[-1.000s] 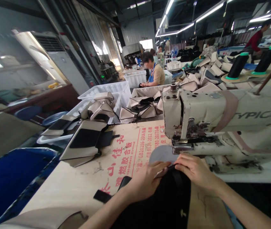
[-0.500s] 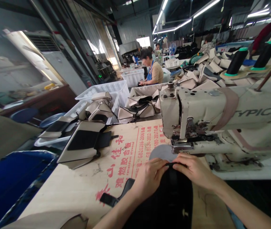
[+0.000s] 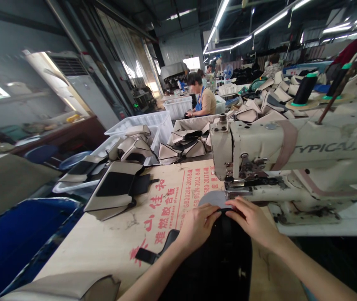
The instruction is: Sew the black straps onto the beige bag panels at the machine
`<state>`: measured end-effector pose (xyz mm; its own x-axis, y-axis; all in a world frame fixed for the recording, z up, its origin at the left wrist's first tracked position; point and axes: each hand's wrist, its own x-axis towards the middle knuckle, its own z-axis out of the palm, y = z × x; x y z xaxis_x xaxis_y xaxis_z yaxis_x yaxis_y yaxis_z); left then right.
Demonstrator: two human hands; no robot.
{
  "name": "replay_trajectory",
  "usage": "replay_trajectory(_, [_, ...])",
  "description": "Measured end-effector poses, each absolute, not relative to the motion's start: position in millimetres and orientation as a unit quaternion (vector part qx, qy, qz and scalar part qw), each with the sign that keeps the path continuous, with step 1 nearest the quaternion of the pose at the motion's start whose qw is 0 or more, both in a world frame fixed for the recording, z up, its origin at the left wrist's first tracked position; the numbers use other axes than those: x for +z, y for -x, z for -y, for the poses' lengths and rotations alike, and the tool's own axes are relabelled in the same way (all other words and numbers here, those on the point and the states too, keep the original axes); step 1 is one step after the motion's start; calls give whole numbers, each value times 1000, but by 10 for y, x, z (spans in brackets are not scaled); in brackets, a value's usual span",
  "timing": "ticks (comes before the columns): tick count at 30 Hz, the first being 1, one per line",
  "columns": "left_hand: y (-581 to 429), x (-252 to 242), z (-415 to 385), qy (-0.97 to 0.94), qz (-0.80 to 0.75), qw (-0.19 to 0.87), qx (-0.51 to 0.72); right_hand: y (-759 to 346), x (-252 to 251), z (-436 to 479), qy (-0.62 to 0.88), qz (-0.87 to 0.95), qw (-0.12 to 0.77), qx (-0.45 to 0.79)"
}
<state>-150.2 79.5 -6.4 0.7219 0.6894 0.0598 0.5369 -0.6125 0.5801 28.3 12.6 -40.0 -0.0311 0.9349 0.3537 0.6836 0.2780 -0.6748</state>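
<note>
My left hand and my right hand pinch the upper edge of a black bag piece, thumbs and fingertips a small gap apart. Beyond the fingers a rounded grey panel lies next to this edge, close to the needle area of the sewing machine. The piece hangs down toward me, its lower end out of view. A black strap sticks out to the left, beside my left forearm. Whether the grey panel is joined to the black piece is hidden by my fingers.
A plywood board with red print covers the table. On it rests a beige and black bag. White crates with similar bags stand behind, and a blue bin is at left. Thread cones top the machine. A co-worker sits beyond.
The view has shifted slightly, so the surroundings sit a little further right and the machine a little left. Both hands keep their pinch on the bag piece's edge, nearly in place.
</note>
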Motion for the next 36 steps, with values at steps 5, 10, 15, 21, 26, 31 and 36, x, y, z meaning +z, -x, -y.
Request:
replay_trajectory(5, [1493, -37, -787, -888, -347, 269, 139, -283, -401, -139, 553, 723, 379, 165])
replay_trajectory(10, [1463, -36, -789, -885, -355, 271, 134, -323, -447, -194, 547, 721, 383, 184])
replay_trajectory(15, [1584, -129, -908, -914, -319, 247, 46, -311, -521, -199, 555, 721, 392, 136])
replay_trajectory(21, [1698, 36, -1249, -925, -191, 310, -108, -267, -517, -217, 532, 731, 388, 181])
replay_trajectory(26, [1748, 46, -1350, -909, -217, 341, -102, -288, -513, -180, 560, 655, 438, 256])
replay_trajectory(31, [1584, -24, -1585, -896, -244, 367, -58, -131, -652, -200, 565, 501, 517, 404])
replay_trajectory(36, [1133, 94, -2117, -904, -238, 347, -72, 247, -766, -424, 441, 152, 678, 567])
